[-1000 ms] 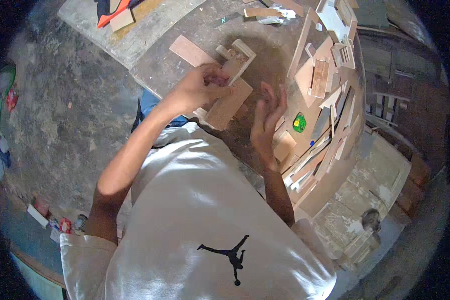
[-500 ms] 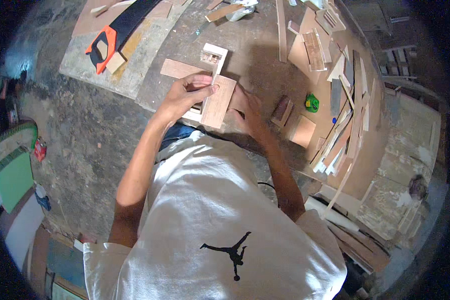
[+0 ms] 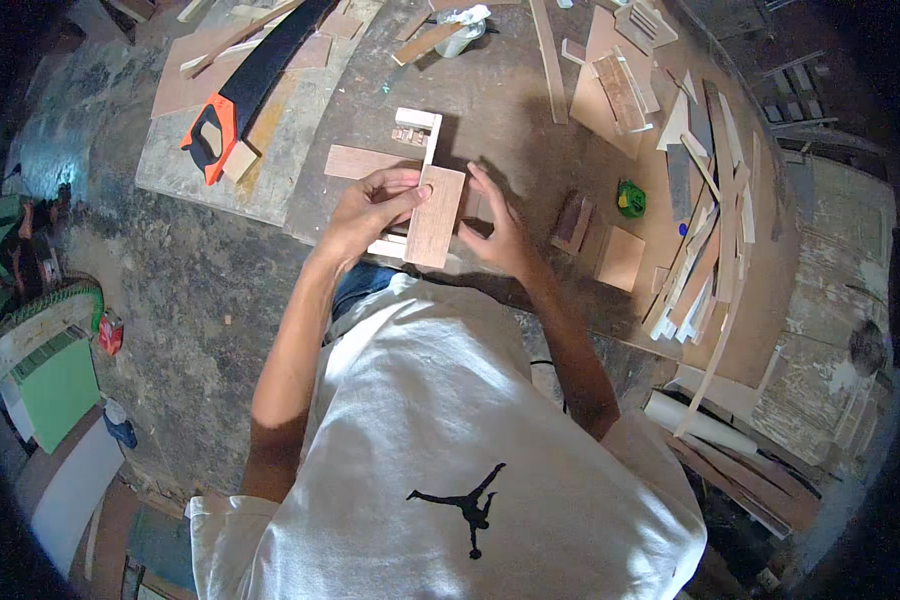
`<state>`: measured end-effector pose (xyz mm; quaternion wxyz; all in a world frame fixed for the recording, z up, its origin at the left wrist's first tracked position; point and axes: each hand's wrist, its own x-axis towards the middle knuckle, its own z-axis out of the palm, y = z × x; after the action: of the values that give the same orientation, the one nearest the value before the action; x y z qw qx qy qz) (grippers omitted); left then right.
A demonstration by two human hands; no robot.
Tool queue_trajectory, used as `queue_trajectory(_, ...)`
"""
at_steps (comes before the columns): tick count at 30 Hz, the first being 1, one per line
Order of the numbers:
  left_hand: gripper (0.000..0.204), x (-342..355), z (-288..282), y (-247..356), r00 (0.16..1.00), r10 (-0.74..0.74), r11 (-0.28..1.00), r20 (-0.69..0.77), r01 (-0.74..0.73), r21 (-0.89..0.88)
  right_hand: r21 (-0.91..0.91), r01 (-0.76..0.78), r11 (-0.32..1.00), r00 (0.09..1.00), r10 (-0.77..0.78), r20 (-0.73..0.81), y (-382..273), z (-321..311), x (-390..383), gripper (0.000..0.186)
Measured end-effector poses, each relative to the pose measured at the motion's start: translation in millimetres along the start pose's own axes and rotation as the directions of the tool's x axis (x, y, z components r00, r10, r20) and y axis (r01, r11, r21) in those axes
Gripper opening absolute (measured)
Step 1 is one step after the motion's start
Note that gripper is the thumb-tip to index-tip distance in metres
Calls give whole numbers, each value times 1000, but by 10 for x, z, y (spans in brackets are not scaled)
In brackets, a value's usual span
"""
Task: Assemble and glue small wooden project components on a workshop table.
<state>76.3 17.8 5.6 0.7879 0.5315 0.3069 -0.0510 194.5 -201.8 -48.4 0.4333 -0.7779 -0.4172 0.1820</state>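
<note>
Between my hands a light wooden rectangular board [image 3: 436, 225] lies nearly lengthwise over a small wooden assembly [image 3: 429, 137] with a pale L-shaped top end. My left hand [image 3: 368, 215] pinches the board's left edge, thumb on top and fingers curled beside it. My right hand [image 3: 495, 225] is just right of the board with fingers apart and curved, holding nothing. A flat wooden piece [image 3: 365, 160] lies behind my left hand. The lower part of the assembly is partly hidden by board and hand.
Upper left, a black-orange handsaw [image 3: 223, 125] lies on a grey slab [image 3: 175, 170]. A green tape measure [image 3: 630, 199], wood blocks [image 3: 571, 220] and piled strips [image 3: 715, 260] lie rightward on the worktable [image 3: 520, 130]. A white container [image 3: 458, 35] stands at the back.
My right hand has come inward to beside the board. The board, in my left hand, has turned from slanting to nearly straight lengthwise. The whole view has shifted, showing more of the handsaw.
</note>
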Motion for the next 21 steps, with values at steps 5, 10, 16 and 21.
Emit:
queue_trajectory(5, 54, 5, 22, -25, 1000, 13, 999, 13, -13, -32, 47, 12, 999, 1000, -13, 28, -12, -20, -17, 89)
queue_trajectory(10, 56, 22, 38, -36, 1000, 16, 1000, 10, -16, 8, 46, -3, 999, 1000, 2, 15, -43, -36, -31, 88)
queue_trajectory(16, 56, 26, 62, -26, 1000, 7, 999, 1, -7, 32, 71, 22, 997, 1000, -23, 8, 4, -17, -64, 86)
queue_trajectory(21, 55, 33, 68, -29, 1000, -5, 999, -6, 6, 49, 93, 12, 996, 1000, -12, 6, 5, -4, -76, 86)
